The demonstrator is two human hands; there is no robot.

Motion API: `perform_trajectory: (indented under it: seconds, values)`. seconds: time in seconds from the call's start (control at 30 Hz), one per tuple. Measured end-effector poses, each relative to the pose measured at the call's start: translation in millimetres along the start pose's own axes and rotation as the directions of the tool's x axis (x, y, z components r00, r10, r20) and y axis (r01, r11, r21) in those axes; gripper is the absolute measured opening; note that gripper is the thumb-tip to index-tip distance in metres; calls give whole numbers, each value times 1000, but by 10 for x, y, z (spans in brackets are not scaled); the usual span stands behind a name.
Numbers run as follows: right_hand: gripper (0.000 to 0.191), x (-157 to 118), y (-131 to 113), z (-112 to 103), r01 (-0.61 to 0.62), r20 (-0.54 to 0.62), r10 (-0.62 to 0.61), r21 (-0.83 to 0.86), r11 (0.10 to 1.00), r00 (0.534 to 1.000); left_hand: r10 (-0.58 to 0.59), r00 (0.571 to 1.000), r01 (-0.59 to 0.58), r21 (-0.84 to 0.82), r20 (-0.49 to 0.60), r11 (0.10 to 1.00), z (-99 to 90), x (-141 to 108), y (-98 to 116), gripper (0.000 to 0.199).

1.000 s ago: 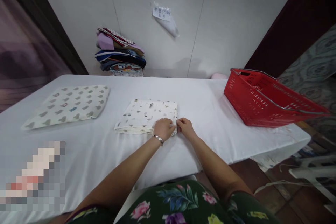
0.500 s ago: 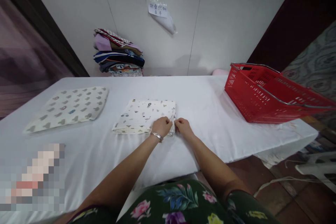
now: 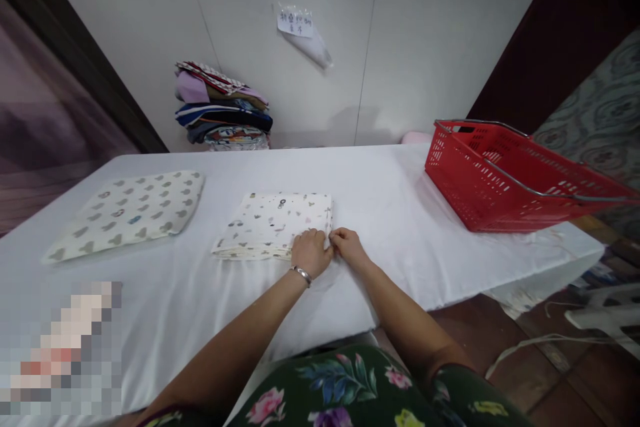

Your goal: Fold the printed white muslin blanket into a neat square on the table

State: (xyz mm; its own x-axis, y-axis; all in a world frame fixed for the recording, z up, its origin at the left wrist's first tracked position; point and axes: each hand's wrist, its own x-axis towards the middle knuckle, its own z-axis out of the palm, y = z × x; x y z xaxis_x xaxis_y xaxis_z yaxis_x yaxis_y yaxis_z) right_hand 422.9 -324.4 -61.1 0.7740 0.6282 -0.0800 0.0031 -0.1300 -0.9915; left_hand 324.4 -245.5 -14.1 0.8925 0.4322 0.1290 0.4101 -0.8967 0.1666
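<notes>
A folded white cloth with small scattered prints lies in front of me, its layered edge towards me. My left hand, a silver bracelet at its wrist, rests on the cloth's near right corner. Its fingers lie over the fabric, and its thumb reaches towards my right hand. At the cloth's right edge, my right hand is closed in a pinch on the fabric there. The fingertips of both hands are close together and partly hide that corner.
A flat cream cloth piece with grey prints lies on the white-covered table at left. The red basket stands at right. Folded fabrics are stacked by the wall, below a paper sign. A blurred patch covers the near left.
My left hand has shifted slightly nearer to me, its fingers going from a pinch to lying over the cloth. My right hand stays at the edge. The view has tilted a little.
</notes>
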Motion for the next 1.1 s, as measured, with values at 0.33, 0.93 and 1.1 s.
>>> perform_trajectory:
  seconds: [0.33, 0.93, 1.1]
  values:
    - [25, 72, -24, -7, -140, 27, 144, -116, 983, 989, 100, 994, -95, 78, -53, 992, -34, -82, -20, 18]
    - [17, -43, -152, -15, -178, 230, 160, 60, 982, 960, 204, 973, -186, 147, -112, 971, 2, -182, -93, 21]
    - [16, -90, -170, -12, -170, 337, 95, 202, 964, 937, 234, 960, -208, 167, -156, 964, -134, -171, -156, 16]
